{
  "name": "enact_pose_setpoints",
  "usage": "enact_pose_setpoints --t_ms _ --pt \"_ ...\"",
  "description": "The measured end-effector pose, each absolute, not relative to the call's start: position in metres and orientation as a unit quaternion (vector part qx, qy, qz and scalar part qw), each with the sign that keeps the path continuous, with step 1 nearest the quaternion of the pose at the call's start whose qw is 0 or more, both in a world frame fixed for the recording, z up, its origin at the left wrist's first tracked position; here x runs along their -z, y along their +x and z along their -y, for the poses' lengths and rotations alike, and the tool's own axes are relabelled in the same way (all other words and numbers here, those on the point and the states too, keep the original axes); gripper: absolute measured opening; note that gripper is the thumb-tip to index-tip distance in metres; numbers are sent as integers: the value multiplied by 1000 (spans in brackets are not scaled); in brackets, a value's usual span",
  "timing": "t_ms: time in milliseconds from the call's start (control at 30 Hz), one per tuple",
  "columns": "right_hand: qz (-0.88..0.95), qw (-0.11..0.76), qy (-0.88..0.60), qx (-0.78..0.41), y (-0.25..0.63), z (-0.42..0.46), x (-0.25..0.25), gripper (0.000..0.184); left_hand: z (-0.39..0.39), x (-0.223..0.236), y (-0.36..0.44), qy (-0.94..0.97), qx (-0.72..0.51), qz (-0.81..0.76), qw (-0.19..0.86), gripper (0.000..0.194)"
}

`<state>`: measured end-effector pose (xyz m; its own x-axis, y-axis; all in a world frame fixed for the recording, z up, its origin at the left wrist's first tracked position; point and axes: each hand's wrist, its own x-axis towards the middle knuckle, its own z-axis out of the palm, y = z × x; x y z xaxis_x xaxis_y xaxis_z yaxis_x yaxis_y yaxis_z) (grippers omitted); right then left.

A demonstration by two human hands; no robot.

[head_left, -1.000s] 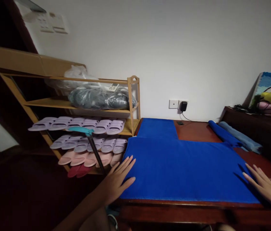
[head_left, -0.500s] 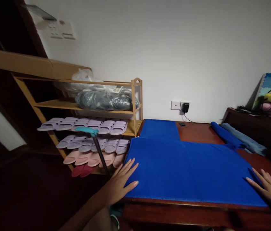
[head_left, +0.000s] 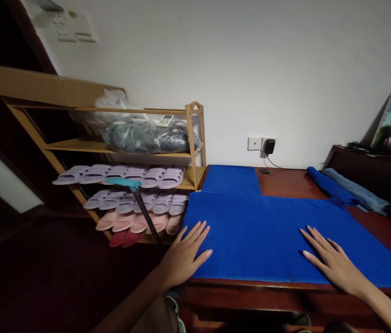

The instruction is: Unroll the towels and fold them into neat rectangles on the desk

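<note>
A blue cloth [head_left: 251, 236] lies spread over the front of a dark reddish-brown wooden table [head_left: 282, 182], its stitched front hem along the table edge. My left hand [head_left: 185, 254] rests flat at the cloth's left front, fingers apart. Toward the right, my right hand [head_left: 332, 259] lies on the same cloth with its fingers spread. Neither hand holds anything. Behind the spread cloth is a folded blue cloth [head_left: 232, 179], partly covered by it. A rolled blue cloth [head_left: 330, 185] and a grey-blue rolled cloth [head_left: 357, 189] lie at the right back.
Left of the table stands a wooden shoe rack [head_left: 193, 134] with lilac slippers [head_left: 126, 173], pink slippers and a plastic-wrapped bundle [head_left: 147, 134]. A teal-topped pole [head_left: 145, 210] leans before it. A black adapter [head_left: 269, 146] is plugged into the wall. A cardboard box [head_left: 43, 85] sits on the rack.
My right hand has moved left, from the cloth's right edge onto the cloth. My left hand has shifted slightly right on it. The view has tilted a little.
</note>
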<state>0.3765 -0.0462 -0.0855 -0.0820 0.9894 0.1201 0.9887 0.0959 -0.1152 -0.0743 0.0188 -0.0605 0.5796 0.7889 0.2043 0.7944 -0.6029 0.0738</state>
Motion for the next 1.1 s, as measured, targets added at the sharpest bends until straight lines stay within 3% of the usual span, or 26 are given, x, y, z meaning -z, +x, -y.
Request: enact_pose_setpoints --t_ms 400,533,833,1000,1100 --pt "748 83 -658 25 377 50 95 67 -17 59 -73 -885 113 451 18 58" --pt "745 134 -649 77 358 56 87 66 -14 54 -71 -878 137 457 36 58" --pt "836 188 -474 202 266 79 91 68 -17 55 -71 -893 93 440 16 56" --pt "837 217 -462 196 271 84 94 66 -17 55 -74 -899 84 430 2 57" --pt "831 288 -448 161 273 104 99 65 -19 44 -72 -899 42 435 -15 59"
